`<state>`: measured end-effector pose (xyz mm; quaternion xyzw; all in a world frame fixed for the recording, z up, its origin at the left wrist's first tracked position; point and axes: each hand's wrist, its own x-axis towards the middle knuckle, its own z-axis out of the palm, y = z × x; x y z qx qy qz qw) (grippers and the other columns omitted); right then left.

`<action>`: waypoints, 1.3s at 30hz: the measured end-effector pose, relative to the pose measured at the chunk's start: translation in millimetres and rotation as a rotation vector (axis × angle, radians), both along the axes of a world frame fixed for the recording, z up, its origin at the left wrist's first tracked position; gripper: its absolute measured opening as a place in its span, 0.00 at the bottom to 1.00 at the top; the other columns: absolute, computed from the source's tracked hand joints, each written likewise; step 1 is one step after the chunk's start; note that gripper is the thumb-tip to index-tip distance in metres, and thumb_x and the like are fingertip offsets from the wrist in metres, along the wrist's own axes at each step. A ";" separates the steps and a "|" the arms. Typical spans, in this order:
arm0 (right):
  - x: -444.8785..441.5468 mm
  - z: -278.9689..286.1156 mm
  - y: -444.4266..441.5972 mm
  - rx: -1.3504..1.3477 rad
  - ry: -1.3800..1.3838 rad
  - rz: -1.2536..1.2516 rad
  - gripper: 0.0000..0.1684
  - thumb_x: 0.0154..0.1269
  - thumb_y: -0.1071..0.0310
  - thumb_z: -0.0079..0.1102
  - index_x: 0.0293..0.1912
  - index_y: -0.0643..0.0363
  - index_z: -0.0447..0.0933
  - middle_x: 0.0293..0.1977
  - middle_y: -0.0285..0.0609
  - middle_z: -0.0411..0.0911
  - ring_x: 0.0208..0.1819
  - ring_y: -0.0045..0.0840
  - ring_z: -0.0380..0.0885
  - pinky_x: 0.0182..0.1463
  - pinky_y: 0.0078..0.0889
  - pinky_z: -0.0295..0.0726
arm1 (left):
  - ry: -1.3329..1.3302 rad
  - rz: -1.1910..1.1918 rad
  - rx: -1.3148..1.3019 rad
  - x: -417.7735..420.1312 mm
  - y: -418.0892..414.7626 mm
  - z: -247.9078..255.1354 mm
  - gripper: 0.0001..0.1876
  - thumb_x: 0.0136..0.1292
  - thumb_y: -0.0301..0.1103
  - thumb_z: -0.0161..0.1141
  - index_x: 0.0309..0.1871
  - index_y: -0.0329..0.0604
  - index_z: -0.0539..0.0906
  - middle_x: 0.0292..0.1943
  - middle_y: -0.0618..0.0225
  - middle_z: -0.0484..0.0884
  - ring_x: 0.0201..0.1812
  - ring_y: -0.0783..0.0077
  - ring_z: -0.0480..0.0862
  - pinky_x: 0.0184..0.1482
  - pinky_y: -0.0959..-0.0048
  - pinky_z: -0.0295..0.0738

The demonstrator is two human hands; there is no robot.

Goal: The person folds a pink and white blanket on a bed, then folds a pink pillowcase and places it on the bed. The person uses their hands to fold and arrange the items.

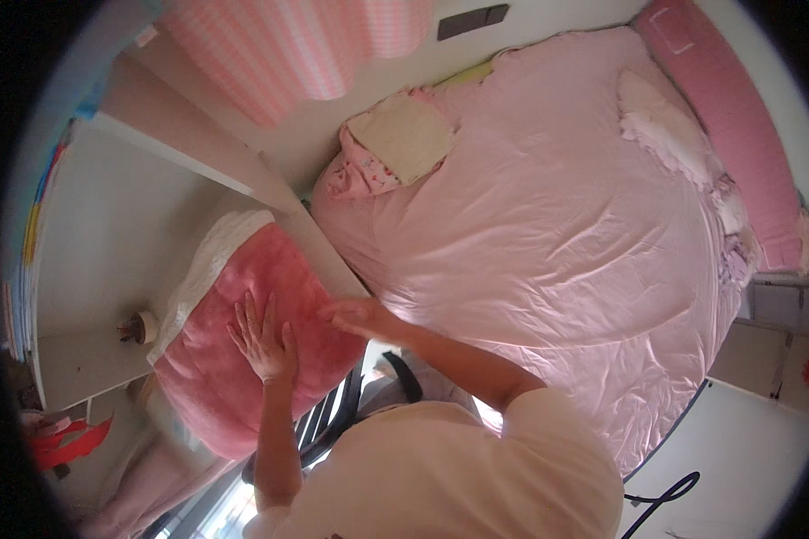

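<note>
A folded pink plush blanket [222, 377] with a white, textured edge [202, 269] lies in front of me, over the corner of a white desk. My left hand [264, 342] rests palm down on the pink side, its fingers spread. Nearer the bed, my right hand [358, 318] is at the blanket's right part, blurred; whether it touches the cloth or hovers just over it cannot be told. Its fingers look extended, and no object shows in it.
To the right stands a bed with a wrinkled pink sheet [526, 222], a folded beige and pink cloth [404, 138] and a frilled pillow [664, 128]. A small round pot [147, 327] is on the desk [81, 370]. Striped pink curtains [290, 54] hang above. A black chair frame [337, 418] is close to me.
</note>
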<state>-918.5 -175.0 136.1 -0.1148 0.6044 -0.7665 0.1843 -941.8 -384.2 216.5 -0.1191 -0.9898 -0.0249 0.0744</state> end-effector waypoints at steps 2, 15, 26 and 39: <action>-14.4 -55.5 14.5 -0.246 -0.292 -0.271 0.25 0.69 0.50 0.51 0.52 0.60 0.74 0.45 0.38 0.78 0.46 0.22 0.74 0.51 0.27 0.73 | 0.012 -0.008 -0.005 -2.3 -0.9 -2.6 0.26 0.63 0.45 0.48 0.66 0.55 0.69 0.71 0.62 0.57 0.73 0.53 0.51 0.71 0.47 0.34; -167.9 -239.7 131.7 -0.610 -0.943 -0.897 0.41 0.65 0.40 0.51 0.66 0.56 0.54 0.59 0.46 0.64 0.59 0.39 0.65 0.61 0.48 0.67 | 0.028 0.040 0.043 -11.4 -9.4 -29.3 0.24 0.67 0.47 0.38 0.59 0.46 0.74 0.68 0.56 0.63 0.71 0.47 0.55 0.70 0.43 0.38; -288.1 -285.2 155.3 -0.815 -0.728 -1.012 0.31 0.65 0.44 0.54 0.59 0.55 0.66 0.49 0.41 0.73 0.48 0.35 0.72 0.54 0.44 0.72 | 0.045 0.038 0.075 -8.9 -18.4 -42.6 0.25 0.69 0.48 0.34 0.60 0.46 0.71 0.67 0.52 0.63 0.69 0.44 0.57 0.70 0.42 0.40; -239.7 -190.1 169.1 -0.871 -0.740 -0.969 0.24 0.63 0.62 0.54 0.57 0.59 0.67 0.48 0.43 0.75 0.48 0.35 0.76 0.51 0.41 0.78 | 0.034 0.022 0.133 -8.1 -19.3 -38.8 0.25 0.68 0.48 0.36 0.60 0.46 0.72 0.66 0.52 0.63 0.69 0.45 0.58 0.69 0.43 0.40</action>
